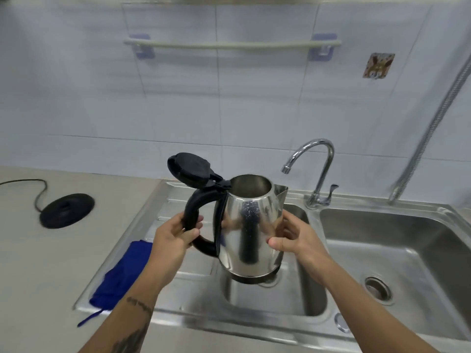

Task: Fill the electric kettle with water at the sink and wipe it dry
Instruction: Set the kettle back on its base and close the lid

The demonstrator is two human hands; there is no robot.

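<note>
The steel kettle (251,230) hangs in the air over the small sink basin (300,299), lid (190,170) flipped open. The left hand (173,240) has its grip wrapped round the black handle (193,215); the right hand (297,239) presses its grip flat against the body's far side. Just beyond the right grip arches the tap (318,169). Below the left grip, a blue cloth (122,276) lies on the drainboard; further left, the base (66,210) sits on the worktop (46,263).

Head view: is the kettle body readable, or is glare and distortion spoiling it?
Head view: kettle is sharp but mirror-like, reflecting both hands and a dark stripe; droplets show near its top; wide-angle bending curves the towel rail and the hose; the frame edges look soft.
</note>
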